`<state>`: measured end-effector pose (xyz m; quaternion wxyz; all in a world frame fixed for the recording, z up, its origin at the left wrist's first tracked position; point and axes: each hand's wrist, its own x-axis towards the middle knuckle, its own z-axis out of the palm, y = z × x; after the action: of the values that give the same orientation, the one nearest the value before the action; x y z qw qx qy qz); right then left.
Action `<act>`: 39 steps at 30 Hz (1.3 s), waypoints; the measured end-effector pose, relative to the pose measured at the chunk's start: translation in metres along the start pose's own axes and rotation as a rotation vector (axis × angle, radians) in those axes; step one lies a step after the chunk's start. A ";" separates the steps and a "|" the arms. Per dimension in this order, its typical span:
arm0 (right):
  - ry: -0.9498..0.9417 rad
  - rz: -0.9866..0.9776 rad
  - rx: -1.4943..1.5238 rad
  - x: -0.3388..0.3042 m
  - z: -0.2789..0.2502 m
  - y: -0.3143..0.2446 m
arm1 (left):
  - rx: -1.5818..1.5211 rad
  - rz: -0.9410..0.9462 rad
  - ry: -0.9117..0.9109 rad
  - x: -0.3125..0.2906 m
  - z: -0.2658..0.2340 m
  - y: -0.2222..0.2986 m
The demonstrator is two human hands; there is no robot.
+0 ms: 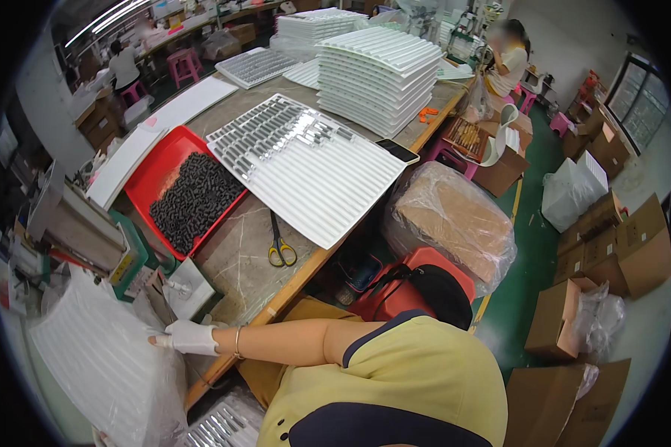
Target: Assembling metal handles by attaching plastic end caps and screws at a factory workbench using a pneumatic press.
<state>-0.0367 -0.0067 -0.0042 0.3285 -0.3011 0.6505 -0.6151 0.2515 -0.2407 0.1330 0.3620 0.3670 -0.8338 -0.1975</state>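
My right arm reaches across to the left, and my right hand [189,337], in a white glove with bare fingertips, is closed on the edge of a white ribbed tray [97,357]. Clear plastic wraps this tray, which stands tilted beside the table's end. At its lower corner a small bit of my left hand [101,438] shows; its fingers are hidden. Below my right forearm lies another tray with shiny silver tubes [220,428], partly under plastic. Just beyond my right hand stands a green and metal bench machine [136,253] with a pale block [190,287].
On the table are a red bin [136,182] of small black parts, scissors [282,252], a white ribbed tray [313,179] partly filled with silver tubes, a phone [397,151] and stacked trays [376,82]. A red stool [432,268] and cartons [552,313] stand right. Other people sit farther back.
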 end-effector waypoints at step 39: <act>-0.146 -0.091 -0.338 -0.098 0.010 0.006 | 0.348 -0.966 1.141 -0.382 -0.278 -0.400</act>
<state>0.0304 0.0657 -0.0044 0.2914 -0.4249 0.7045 -0.4880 0.8266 -0.2308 -0.0968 0.5468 0.7873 -0.2842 0.0204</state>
